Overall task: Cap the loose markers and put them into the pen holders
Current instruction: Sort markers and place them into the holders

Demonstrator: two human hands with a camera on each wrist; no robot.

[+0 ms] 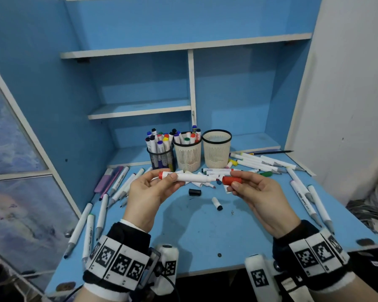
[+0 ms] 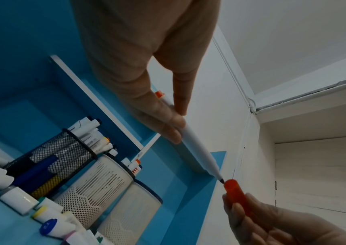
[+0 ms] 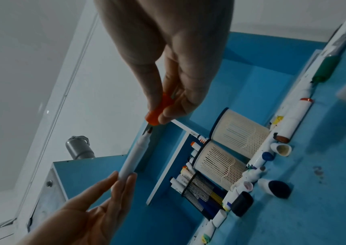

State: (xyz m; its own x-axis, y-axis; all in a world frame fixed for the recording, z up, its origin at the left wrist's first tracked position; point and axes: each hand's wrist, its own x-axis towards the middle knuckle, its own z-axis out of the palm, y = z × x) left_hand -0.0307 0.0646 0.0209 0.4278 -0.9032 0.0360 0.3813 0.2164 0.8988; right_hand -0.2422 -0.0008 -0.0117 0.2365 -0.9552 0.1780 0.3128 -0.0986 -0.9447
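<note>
My left hand [image 1: 159, 182] pinches a white marker [image 1: 191, 177] with a red end, held level above the desk, bare tip pointing right. My right hand [image 1: 238, 184] pinches a loose red cap [image 1: 231, 180] just off that tip; cap and tip are a small gap apart, as the left wrist view shows with the cap [image 2: 236, 192] and the marker [image 2: 197, 149], and the right wrist view with the cap [image 3: 158, 110] and the marker [image 3: 134, 155]. Behind stand a black mesh holder [image 1: 162, 159] full of markers, a cream holder [image 1: 188, 155] partly filled, and a cream holder [image 1: 217, 149] that looks empty.
Loose markers lie on the blue desk [image 1: 205, 232] at left [image 1: 100, 212] and right [image 1: 310, 199]. A black cap [image 1: 194, 192] and a short white cap with a black end [image 1: 217, 203] lie under my hands. Blue shelves [image 1: 140, 109] rise behind the holders.
</note>
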